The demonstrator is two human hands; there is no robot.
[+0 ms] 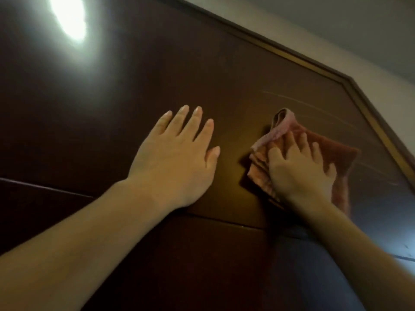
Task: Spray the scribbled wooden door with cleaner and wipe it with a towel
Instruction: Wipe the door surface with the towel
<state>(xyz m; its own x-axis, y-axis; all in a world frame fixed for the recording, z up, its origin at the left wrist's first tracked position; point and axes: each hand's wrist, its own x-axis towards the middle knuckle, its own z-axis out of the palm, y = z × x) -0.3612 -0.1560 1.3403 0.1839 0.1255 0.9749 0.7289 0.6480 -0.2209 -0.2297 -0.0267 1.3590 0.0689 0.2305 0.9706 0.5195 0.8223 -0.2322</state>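
Door [202, 63]: wiping step
Towel [332, 151]: pressed under my spread right hand [301, 173]
Left hand [177, 158]: spread flat
Next: rub pale streaks [303, 104]

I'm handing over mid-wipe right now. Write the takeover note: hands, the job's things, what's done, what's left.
Left grip: flat on the wooden door, fingers straight, holding nothing.
Right grip: presses the folded pink towel against the door, right of the left grip.
Cleaner: not in view.
Done: the towel is on the door; whether the door was sprayed cannot be told.
Left: pale streaks above and right of the towel, and a dark mark at the lower right edge.
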